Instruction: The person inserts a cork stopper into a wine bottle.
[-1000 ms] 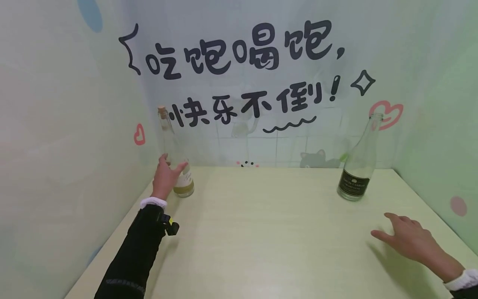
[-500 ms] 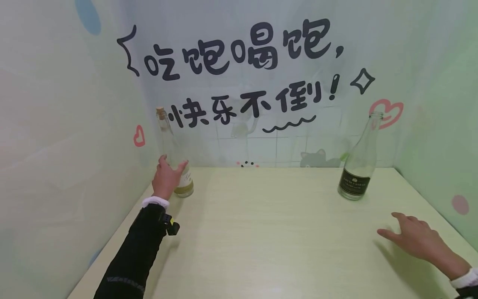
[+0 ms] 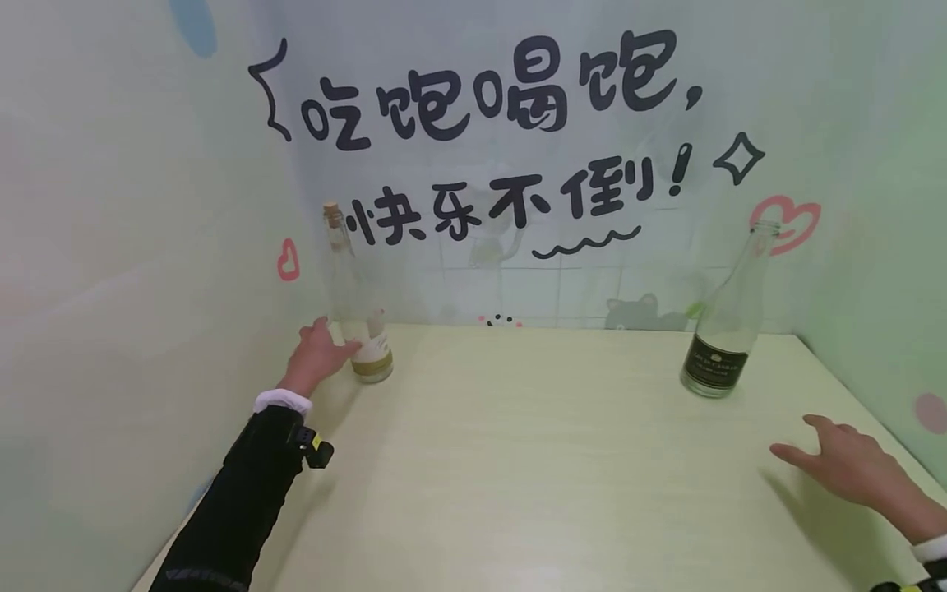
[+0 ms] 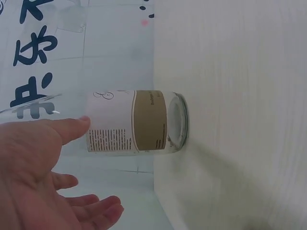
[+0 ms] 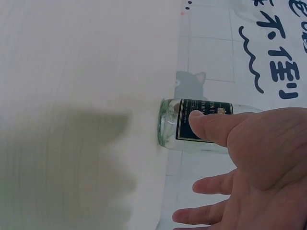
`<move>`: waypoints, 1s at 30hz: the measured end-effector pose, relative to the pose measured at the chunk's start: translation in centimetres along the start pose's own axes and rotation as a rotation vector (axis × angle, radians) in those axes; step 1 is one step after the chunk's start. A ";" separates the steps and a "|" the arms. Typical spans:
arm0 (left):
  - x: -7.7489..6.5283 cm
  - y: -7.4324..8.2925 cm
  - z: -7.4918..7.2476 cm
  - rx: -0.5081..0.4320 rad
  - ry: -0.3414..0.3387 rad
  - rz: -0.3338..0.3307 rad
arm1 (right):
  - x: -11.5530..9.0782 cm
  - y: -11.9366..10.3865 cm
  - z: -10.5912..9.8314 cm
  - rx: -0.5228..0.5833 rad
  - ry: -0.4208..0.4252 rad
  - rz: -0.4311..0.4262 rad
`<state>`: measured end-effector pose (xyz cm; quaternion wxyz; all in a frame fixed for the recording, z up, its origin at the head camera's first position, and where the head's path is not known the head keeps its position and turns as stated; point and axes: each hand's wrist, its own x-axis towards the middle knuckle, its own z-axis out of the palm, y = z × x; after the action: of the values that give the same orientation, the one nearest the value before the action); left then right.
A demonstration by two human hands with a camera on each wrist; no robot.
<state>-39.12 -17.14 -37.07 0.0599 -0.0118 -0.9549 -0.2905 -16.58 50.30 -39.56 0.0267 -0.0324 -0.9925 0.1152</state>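
Observation:
A clear glass bottle (image 3: 372, 358) with a cork (image 3: 330, 210) in its neck and a white and gold label stands upright at the table's far left. My left hand (image 3: 316, 359) is beside it, fingers spread and thumb overlapping the label; the left wrist view shows the palm (image 4: 21, 167) with loosely bent fingers and nothing in it. Another clear bottle (image 3: 716, 366), black-labelled and without a stopper, stands at the far right. Nearer to me, my right hand (image 3: 851, 464) hovers over the table with thumb and fingers apart, holding nothing.
The pale wooden table (image 3: 533, 460) is bounded by a printed curtain (image 3: 459, 279) along the back and sides. Black lettering and pink hearts mark the curtain. My right hand casts a shadow (image 5: 91, 158) on the tabletop.
My left hand has drawn slightly leftward from the corked bottle. The right hand has shifted a little to the right. Both bottles stay put while the head view turns slightly.

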 end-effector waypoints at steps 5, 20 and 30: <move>-1.3 -1.4 -0.9 0.118 -0.111 -0.003 | 0.1 0.5 -0.1 -0.005 -0.005 0.006; -6.2 -3.7 -2.4 0.338 -0.362 -0.128 | 0.4 1.2 0.0 0.006 0.017 -0.016; -7.2 -4.6 -1.5 0.235 -0.410 -0.210 | 0.3 1.8 -0.2 0.006 0.015 -0.007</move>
<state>-32.04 -21.76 -39.28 -0.1646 0.0357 -0.9703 -0.1736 -16.76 52.10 -39.78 0.0345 -0.0297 -0.9920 0.1178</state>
